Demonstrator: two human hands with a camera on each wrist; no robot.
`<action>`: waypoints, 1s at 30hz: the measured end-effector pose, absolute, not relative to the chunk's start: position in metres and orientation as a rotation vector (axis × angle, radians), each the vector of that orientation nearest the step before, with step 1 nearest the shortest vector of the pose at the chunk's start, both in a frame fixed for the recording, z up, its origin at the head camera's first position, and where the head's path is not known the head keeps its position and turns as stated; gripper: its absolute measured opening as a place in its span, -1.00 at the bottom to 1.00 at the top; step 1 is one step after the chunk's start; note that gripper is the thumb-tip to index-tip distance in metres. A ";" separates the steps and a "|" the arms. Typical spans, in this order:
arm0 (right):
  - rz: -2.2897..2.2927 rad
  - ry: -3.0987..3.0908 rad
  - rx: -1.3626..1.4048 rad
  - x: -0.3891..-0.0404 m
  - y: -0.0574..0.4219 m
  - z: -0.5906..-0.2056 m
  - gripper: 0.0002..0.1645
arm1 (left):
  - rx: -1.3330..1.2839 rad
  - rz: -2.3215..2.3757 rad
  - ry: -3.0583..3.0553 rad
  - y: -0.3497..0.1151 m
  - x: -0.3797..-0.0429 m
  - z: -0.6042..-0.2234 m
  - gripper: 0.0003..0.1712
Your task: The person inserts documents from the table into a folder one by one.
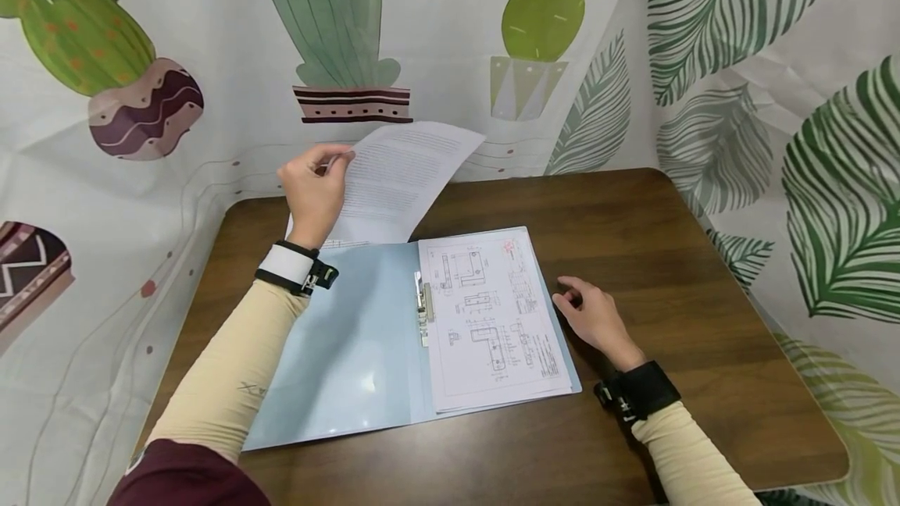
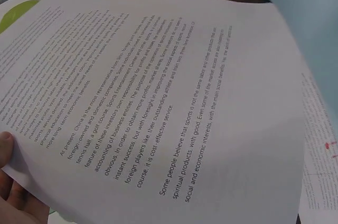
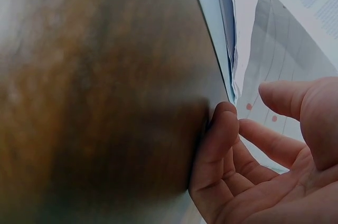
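As far as can be judged, roughly midway through handling pages at a blue folder [image 1: 344, 358], already spread open on the wooden table [image 1: 647, 256] in the middle of the frame. Also done, to all appearances: laying out the drawing sheet [image 1: 485, 311], face up on the folder's right-hand leaf, just right of the metal clip [image 1: 425, 303] near the fold, with more paper edges visible beneath in the right wrist view. Cannot tell whether fastened by that clip or merely resting beside it. Not yet done: settling the printed text sheet [image 1: 404, 178], lifted and tilted in the upper middle of the frame, past the folder's far edge and covered with paragraphs legible in the left wrist view. Pinched there at the left edge, between thumb and fingers of the left hand [image 1: 312, 192], left of centre and above the folder. Down at centre right, with the right hand [image 1: 594, 315], gripping nothing: fingers loosely bent, just beside the folder's right edge. Cannot tell whether actually touching that edge. Kept well apart from each other, on opposite sides of the drawing sheet. Left to do, by a cautious guess: lowering and flattening the text sheet, squaring up the pages and perhaps closing the folder.
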State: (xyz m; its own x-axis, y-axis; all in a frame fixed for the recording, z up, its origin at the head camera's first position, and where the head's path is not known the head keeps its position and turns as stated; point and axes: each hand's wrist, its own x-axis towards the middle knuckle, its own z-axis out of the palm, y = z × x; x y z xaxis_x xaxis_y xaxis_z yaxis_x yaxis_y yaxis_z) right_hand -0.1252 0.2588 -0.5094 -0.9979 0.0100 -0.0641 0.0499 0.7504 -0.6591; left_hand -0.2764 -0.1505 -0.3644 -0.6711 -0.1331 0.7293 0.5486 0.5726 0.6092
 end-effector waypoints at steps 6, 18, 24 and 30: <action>-1.076 2.882 0.053 -0.126 0.258 -0.508 -0.45 | -0.263 -1.214 -1.983 -0.153 -0.272 -0.349 -0.87; -1.178 2.949 -0.019 -0.135 0.259 -0.500 -0.47 | -0.190 -1.646 -1.934 -0.138 -0.258 -0.340 -0.80; -1.359 2.923 -0.105 -0.141 0.253 -0.491 -0.35 | -0.188 -2.015 -1.883 -0.121 -0.244 -0.347 -0.83; -1.611 2.839 -0.280 -0.147 0.247 -0.482 -0.37 | -0.184 -2.197 -1.916 -0.100 -0.230 -0.360 -0.84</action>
State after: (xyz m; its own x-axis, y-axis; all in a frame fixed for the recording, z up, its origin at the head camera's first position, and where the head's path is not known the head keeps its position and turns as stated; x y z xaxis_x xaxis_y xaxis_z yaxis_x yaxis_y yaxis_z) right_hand -0.1465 0.2471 -0.4824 -0.9764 -0.0814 0.2002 -0.2136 0.5039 -0.8369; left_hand -0.2295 -0.0997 -0.3598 -0.9679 -0.0829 0.2374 0.2465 -0.1254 0.9610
